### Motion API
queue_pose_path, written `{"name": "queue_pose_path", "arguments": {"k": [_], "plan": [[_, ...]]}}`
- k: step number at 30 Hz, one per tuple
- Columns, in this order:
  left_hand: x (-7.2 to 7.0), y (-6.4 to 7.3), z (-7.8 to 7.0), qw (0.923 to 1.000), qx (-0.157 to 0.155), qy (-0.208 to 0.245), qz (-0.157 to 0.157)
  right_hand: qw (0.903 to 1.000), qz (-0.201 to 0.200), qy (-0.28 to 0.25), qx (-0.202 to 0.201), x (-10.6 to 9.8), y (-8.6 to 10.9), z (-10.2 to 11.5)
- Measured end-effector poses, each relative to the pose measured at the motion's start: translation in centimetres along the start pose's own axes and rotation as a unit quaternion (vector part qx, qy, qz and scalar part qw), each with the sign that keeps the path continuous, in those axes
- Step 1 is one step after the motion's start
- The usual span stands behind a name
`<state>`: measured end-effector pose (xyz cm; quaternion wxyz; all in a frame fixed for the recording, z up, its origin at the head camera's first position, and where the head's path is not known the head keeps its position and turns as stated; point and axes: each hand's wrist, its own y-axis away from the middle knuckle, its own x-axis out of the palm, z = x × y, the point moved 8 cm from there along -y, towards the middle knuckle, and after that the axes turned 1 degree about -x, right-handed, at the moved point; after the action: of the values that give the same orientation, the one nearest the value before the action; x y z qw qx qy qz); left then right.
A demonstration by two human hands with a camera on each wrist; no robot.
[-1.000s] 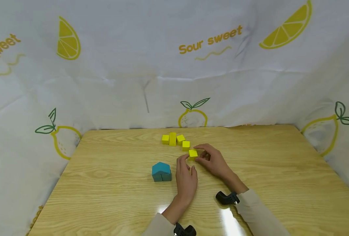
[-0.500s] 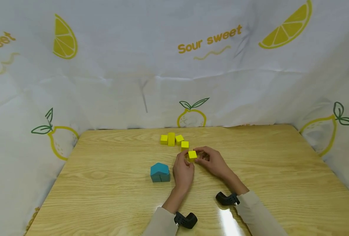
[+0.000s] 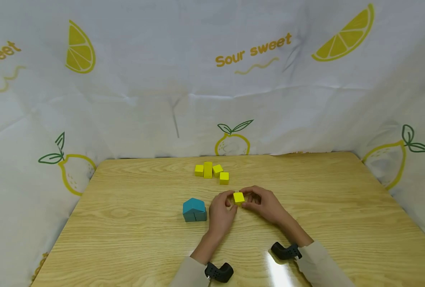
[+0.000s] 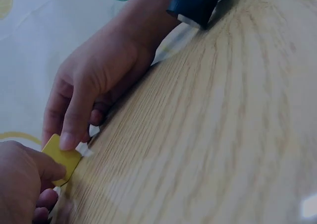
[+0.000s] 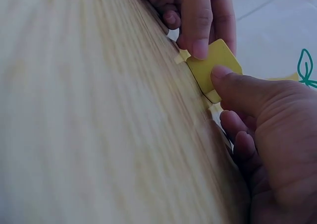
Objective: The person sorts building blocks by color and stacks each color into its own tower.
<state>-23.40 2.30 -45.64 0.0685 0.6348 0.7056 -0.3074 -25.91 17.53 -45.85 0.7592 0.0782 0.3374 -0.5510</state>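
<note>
A yellow cube (image 3: 239, 198) sits between both hands near the middle of the table. My left hand (image 3: 221, 213) grips it from the left, and its thumb lies against the near face in the left wrist view. From the other side my right hand (image 3: 264, 204) pinches the same cube, thumb in front, as the right wrist view shows (image 5: 285, 130). The index fingers reach round behind the cube, partly hidden in the wrist views. Left of my left hand stands a blue house-shaped stack of blocks (image 3: 194, 210), with a pointed top piece over smaller pieces.
Farther back are a yellow cube (image 3: 199, 170), a tall yellow block (image 3: 207, 170), a turned yellow cube (image 3: 217, 170) and another cube (image 3: 224, 178). The wooden table (image 3: 126, 239) ends at a white lemon-print cloth (image 3: 155, 127). Black cameras (image 3: 219, 272) sit on both wrists.
The gripped yellow cube has come nearer to me, away from the back blocks. My left hand has closed in on it from the left; the right hand has moved back with it.
</note>
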Motion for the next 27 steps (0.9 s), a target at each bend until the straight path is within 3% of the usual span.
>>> {"name": "queue_pose_path", "arguments": {"k": [9,17,27], "plan": [[-0.3,0.6,-0.3,0.9980,0.025,-0.004,0.058,0.9999,0.002,0.001,-0.012,-0.1,1.1,1.1],[-0.3,1.0,-0.4,0.9970,0.042,-0.003,0.064,0.9993,0.006,-0.011,-0.034,-0.7,1.5,4.6],[-0.2,1.0,-0.3,0.9971,0.032,0.002,0.069,0.9995,0.017,-0.014,-0.023,-0.8,1.4,4.6]]}}
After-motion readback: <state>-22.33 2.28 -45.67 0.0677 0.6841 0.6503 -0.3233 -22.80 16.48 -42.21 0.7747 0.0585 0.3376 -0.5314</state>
